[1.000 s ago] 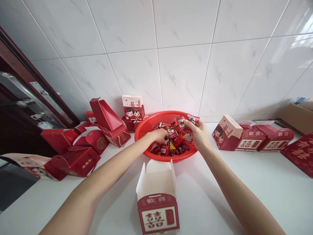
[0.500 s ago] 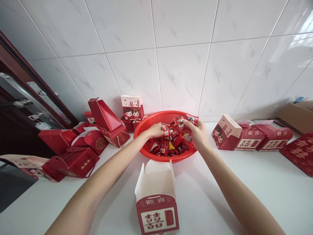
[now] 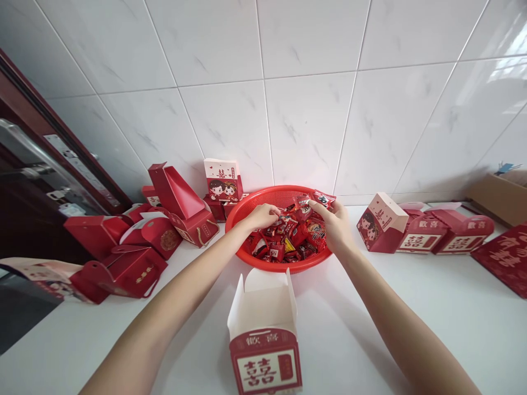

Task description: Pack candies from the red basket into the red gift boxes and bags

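A red plastic basket [image 3: 284, 267] holds many small wrapped candies [image 3: 290, 238], mostly red. Over its left part is my left hand [image 3: 264, 216], fingers curled together above the candies; whatever they grip is hidden. My right hand [image 3: 334, 222] pinches red candy packets [image 3: 324, 198] at the basket's right rim, one sticking up past the fingertips. In front of the basket stands an open box [image 3: 265, 356] with a red front, white inside and raised flaps; the part of its inside that shows is bare.
Several red gift boxes [image 3: 129, 269] crowd the left side. A small box [image 3: 222, 181] stands behind the basket's left edge. More boxes [image 3: 420, 233] line up at the right, beside a red bag [image 3: 504, 258] and a cardboard box [image 3: 494, 195]. Tiled wall [image 3: 308, 126] behind.
My left hand has shifted slightly up and left, and the red packet seen at its fingertips no longer shows. My right hand has barely moved and still pinches its packets.
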`<state>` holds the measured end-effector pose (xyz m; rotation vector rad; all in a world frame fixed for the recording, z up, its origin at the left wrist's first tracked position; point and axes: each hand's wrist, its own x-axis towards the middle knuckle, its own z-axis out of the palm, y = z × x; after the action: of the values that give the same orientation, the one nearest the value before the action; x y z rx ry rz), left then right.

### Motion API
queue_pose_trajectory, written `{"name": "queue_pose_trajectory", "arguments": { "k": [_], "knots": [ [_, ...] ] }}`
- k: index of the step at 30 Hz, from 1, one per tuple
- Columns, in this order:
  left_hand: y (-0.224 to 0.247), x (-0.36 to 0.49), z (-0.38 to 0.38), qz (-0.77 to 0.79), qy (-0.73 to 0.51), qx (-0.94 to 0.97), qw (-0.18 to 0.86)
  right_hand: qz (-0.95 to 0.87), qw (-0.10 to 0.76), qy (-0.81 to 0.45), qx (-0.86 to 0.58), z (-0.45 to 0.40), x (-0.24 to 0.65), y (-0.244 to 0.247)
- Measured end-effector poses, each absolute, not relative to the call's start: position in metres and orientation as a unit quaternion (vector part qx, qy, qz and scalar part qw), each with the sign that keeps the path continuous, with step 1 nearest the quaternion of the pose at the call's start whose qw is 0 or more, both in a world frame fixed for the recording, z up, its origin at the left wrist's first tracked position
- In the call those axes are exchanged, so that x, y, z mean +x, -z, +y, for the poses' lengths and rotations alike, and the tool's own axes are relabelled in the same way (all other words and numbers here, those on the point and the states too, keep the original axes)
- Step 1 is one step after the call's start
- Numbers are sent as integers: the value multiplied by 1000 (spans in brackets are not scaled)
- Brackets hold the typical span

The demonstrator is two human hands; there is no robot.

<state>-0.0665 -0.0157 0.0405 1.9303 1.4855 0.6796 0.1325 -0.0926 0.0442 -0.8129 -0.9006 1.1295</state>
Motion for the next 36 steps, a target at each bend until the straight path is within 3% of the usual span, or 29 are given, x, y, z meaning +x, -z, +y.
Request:
{"name": "queue_pose_trajectory", "arguments": {
  "k": [3,6,9,16,21,27,32,36],
  "knots": [
    [-49,-66,-22,467,-216,774,370,-400,681,-498,-358,-93,132,-45],
    [-55,-61,-32,367,-73,808,454,-400,680,-501,-356,-94,132,-46],
    [-54,-59,-36,368,3,817,444,-404,679,-496,-360,-95,132,-47],
    [-45,-67,-23,430,-165,807,369,-403,675,-501,-363,-93,133,-44],
    [-38,-68,-16,445,-202,796,357,-403,684,-495,-353,-92,133,-43],
    [-42,-66,-18,504,-284,775,253,-400,679,-500,-358,-94,132,-46],
    [-53,-63,-31,396,-66,820,408,-399,679,-501,-359,-95,132,-46],
    [-53,-62,-35,416,19,807,418,-400,682,-492,-365,-92,132,-44]
  ]
}}
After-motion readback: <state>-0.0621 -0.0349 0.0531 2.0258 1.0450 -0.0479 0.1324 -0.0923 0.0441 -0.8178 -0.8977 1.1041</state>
